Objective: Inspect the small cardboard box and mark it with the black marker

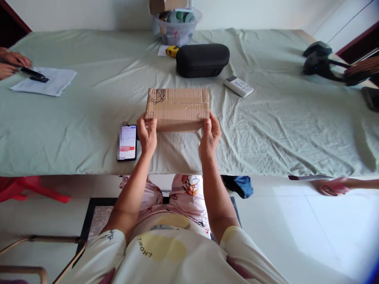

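Note:
Between my two hands is a small brown cardboard box [178,106], closed, with black pen scribbles at its far left corner and tape along its top. My left hand [147,134] grips its near left corner, thumb on the near side. At the near right corner my right hand [211,132] holds it the same way. The fingers behind the box's ends are partly hidden. Whether the box rests on the cloth or is lifted a little, I cannot tell. A phone [127,142] with a lit screen lies just left of my left hand.
On the green tablecloth [266,130] are a black hard case [203,60], a white remote-like device [239,86], a yellow tape measure [172,51] and a plastic basket [177,27]. Other people's hands are at the left, by papers [44,81], and at the right, on a black device [321,67].

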`<state>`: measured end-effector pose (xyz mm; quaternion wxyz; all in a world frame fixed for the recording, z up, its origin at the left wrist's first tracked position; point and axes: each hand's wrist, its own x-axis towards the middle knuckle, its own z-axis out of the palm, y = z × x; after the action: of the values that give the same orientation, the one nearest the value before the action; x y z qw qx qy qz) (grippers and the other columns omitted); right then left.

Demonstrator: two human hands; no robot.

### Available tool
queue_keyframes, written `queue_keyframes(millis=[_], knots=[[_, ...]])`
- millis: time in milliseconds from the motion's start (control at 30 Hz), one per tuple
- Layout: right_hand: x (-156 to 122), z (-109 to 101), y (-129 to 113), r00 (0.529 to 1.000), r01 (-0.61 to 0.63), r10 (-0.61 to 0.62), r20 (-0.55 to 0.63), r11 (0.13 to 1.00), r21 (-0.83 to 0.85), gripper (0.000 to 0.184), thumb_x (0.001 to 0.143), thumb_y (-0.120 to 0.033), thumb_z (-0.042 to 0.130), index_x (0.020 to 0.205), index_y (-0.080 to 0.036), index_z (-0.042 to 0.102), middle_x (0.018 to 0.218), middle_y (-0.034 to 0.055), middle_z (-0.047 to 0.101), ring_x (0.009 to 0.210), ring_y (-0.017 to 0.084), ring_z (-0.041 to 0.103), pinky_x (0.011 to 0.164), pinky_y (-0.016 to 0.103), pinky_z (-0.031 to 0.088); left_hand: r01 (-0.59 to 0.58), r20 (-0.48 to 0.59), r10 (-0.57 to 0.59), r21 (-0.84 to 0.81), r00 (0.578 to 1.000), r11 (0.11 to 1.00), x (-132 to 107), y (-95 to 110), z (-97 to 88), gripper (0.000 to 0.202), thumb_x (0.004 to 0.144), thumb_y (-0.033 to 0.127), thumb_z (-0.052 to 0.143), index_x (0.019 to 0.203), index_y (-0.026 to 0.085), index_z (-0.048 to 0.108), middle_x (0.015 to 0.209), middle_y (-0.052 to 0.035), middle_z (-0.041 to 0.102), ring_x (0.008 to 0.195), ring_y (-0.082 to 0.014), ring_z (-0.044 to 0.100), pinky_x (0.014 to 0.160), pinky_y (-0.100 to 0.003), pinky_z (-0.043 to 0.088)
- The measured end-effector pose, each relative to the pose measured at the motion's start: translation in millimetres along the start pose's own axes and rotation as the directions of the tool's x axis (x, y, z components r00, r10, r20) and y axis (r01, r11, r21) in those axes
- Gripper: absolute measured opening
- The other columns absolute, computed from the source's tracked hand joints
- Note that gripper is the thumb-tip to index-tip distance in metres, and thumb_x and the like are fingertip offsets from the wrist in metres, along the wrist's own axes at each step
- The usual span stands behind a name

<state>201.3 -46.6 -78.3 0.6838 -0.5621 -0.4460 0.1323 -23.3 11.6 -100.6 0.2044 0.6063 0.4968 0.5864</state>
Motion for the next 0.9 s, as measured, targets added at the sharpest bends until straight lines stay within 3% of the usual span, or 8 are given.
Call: queue_keyframes(millis=[100,200,400,633,767,900], knots=[[12,5,12,1.0,-0.028,0.028,-0.004,0.999,0.028,0.047,0.101,-0.054,0.056,0.135,-0.025,0.073,0.133,0.0093,0.076,0.124,0.024,0.071,0.112,0.048,0.056,-0.005,-0.048,0.006,0.015,0.999,1.0,7,-10,6.0,0.06,0.101,0.078,0.048,0.118,0.022,0.064,0.114,-0.0077,0.066,0.11,-0.0202,0.067,0.097,-0.033,0.056],[14,9,27,0.997,-0.068,0.069,-0.015,0.997,0.044,0.045,0.096,-0.055,0.063,0.122,-0.021,0.075,0.115,0.0084,0.078,0.105,0.021,0.073,0.1,0.041,0.06,-0.013,-0.058,0.014,0.018,0.998,1.0,8,-19,11.1,0.061,0.1,0.077,0.053,0.123,0.021,0.063,0.122,-0.0105,0.067,0.114,-0.0209,0.067,0.095,-0.033,0.057],[-3,9,43,0.986,-0.163,0.159,-0.056,0.982,-0.093,0.03,0.098,-0.047,0.058,0.109,-0.023,0.072,0.096,0.0022,0.074,0.084,0.015,0.067,0.082,0.032,0.057,0.095,0.007,-0.095,0.037,0.995,0.995,-2,-37,10.6,0.044,0.1,0.052,0.068,0.127,0.019,0.059,0.121,-0.0121,0.071,0.108,-0.0202,0.071,0.095,-0.034,0.061],[-9,6,49,0.992,-0.124,0.12,-0.031,0.953,-0.275,0.021,0.093,-0.032,0.056,0.106,-0.024,0.071,0.095,0.0025,0.073,0.091,0.019,0.067,0.091,0.036,0.055,0.092,0.039,-0.097,0.119,0.995,0.989,-4,-38,4.3,0.024,0.094,0.028,0.074,0.112,0.019,0.061,0.109,-0.0074,0.071,0.099,-0.0199,0.072,0.095,-0.037,0.063],[-10,6,54,0.988,-0.145,0.156,0.011,0.937,-0.316,0.029,0.084,-0.019,0.054,0.109,-0.023,0.069,0.1,0.0047,0.073,0.097,0.02,0.065,0.097,0.039,0.054,0.107,0.053,-0.114,0.121,0.992,0.987,-4,-38,2.6,0.024,0.093,0.022,0.071,0.115,0.019,0.062,0.112,-0.0085,0.071,0.101,-0.0206,0.072,0.098,-0.038,0.062],[-9,6,56,0.982,-0.175,0.189,0.025,0.944,-0.281,0.035,0.079,-0.016,0.054,0.11,-0.023,0.068,0.1,0.0033,0.072,0.096,0.02,0.065,0.099,0.042,0.053,0.101,0.025,-0.105,0.128,0.994,0.987,-4,-39,2.2,0.02,0.095,0.02,0.068,0.114,0.018,0.063,0.108,-0.0079,0.071,0.098,-0.0205,0.071,0.096,-0.037,0.061]])
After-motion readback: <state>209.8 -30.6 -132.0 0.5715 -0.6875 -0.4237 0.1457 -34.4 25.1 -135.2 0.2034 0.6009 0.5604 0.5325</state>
